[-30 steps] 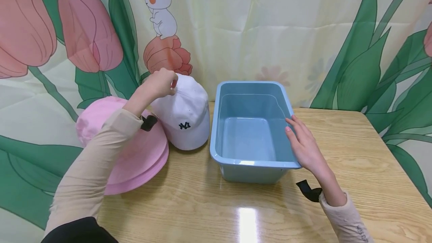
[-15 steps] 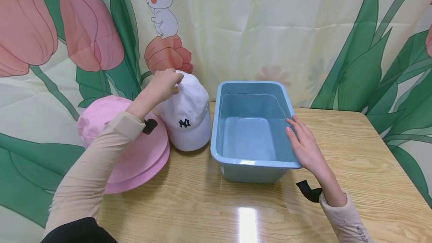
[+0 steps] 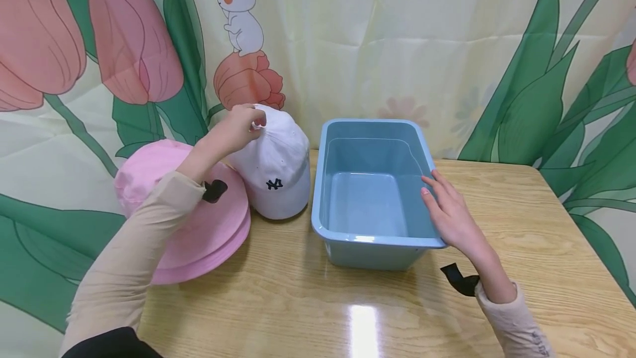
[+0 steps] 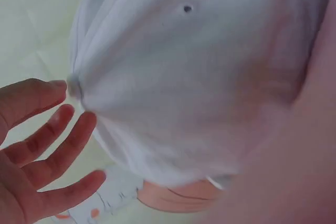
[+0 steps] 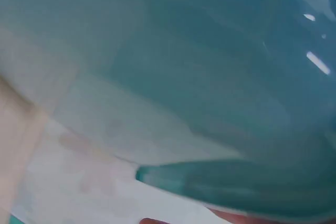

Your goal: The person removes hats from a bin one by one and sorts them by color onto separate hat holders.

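Observation:
A white baseball cap (image 3: 272, 167) with a dark logo stands on the table, brim toward the front. My left hand (image 3: 237, 130) is at the top of its crown. In the left wrist view the spread fingers (image 4: 63, 150) lie at the cap's top button (image 4: 74, 86), touching or very near it. Left of the cap are stacked pink brimmed hats (image 3: 208, 231), partly hidden by my left arm. An open blue plastic bin (image 3: 370, 241) stands right of the cap, with nothing visible inside. My right hand (image 3: 452, 211) rests on its right rim, fingers extended.
A wooden table (image 3: 278, 303) carries everything. Close behind hangs a curtain (image 3: 397, 43) printed with tulips and a rabbit. Black straps (image 3: 461, 280) hang at both wrists. The cap stands close to the bin's left side.
My left hand moved right to the crown's top, then drew back slightly with its fingers loosened. The cap shifted only slightly. The right hand stayed on the bin's rim.

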A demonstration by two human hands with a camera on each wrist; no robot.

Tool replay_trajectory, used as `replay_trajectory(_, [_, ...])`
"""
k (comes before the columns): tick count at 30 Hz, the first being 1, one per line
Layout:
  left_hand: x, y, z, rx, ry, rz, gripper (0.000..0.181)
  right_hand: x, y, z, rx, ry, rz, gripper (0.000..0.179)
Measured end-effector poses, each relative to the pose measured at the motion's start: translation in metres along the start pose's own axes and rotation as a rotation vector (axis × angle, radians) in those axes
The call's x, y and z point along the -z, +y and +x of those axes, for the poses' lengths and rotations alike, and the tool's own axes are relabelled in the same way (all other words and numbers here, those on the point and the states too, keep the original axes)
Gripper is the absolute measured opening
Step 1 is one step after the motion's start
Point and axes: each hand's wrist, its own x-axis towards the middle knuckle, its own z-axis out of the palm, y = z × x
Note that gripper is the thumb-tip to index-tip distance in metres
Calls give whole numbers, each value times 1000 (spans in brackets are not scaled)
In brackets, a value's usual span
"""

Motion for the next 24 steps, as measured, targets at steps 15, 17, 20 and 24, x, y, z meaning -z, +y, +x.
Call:
replay_trajectory(15, [17, -39, -25, 571, -85, -426, 29, 40, -100, 126, 113, -365, 114, 32])
replay_trajectory(17, [16, -40, -24, 608, -120, -481, 31, 28, -112, 148, 50, -407, 232, 31])
replay_trajectory(20, [15, -41, -22, 652, -156, -564, 30, 8, -126, 172, -25, -478, 360, 33])
replay_trajectory(24, [16, -40, -18, 699, -197, -707, 25, -21, -141, 193, -125, -581, 499, 37])
